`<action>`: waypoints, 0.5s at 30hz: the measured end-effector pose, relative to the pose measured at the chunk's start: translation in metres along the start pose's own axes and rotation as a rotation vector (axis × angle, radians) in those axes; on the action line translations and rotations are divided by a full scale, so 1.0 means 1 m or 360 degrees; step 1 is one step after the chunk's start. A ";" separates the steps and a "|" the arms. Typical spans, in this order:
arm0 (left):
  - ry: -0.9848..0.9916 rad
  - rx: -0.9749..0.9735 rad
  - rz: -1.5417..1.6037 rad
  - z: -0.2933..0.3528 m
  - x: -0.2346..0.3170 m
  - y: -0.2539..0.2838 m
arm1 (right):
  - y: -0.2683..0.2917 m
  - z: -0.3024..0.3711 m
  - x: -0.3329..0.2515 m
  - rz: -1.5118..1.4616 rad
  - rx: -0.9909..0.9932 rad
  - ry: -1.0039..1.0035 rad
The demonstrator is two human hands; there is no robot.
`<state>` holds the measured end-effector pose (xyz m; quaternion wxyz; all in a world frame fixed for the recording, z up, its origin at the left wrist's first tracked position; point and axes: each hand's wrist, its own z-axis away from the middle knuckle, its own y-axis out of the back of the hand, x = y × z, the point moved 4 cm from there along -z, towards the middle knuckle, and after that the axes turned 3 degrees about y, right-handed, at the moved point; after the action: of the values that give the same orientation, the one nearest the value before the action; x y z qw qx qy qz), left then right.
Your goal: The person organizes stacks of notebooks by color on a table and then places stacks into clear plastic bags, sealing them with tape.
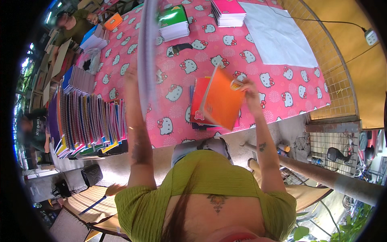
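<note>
My right hand (249,92) is closed on the edge of an orange notebook (223,99), which is tilted up over a small pile. In that pile a red spiral notebook (198,97) shows on the left, with other covers peeking out below. A pale, thin notebook (147,56) stands upright on edge, blurred by motion. My left hand (131,76) is at its left side and appears to grip it; the fingers are smeared and partly hidden.
A long row of spiral notebooks (90,121) stands at the table's left edge. Green (173,20), pink (228,12) and blue (93,37) notebook stacks lie farther back. A white sheet (278,38) covers the far right. Another person (72,26) is at the far left.
</note>
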<state>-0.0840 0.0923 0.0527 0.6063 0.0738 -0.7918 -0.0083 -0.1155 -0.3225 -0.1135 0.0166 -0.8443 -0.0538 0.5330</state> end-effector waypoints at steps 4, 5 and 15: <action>0.0491 0.0116 0.0200 0.106 -0.072 -0.098 | 0.002 0.023 0.049 0.0577 -0.0108 -0.0116; 0.0142 0.0104 -0.0430 0.126 -0.091 -0.103 | 0.006 0.028 0.052 0.0387 0.0110 -0.0423; 0.0227 -0.0108 -0.0721 0.112 -0.187 -0.111 | -0.077 0.025 0.024 -0.0370 0.0082 -0.1462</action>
<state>-0.1325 -0.0019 -0.1671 0.6456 0.2295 -0.7094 -0.1654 -0.1337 -0.2440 -0.1393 0.0715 -0.5089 -0.1366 0.8469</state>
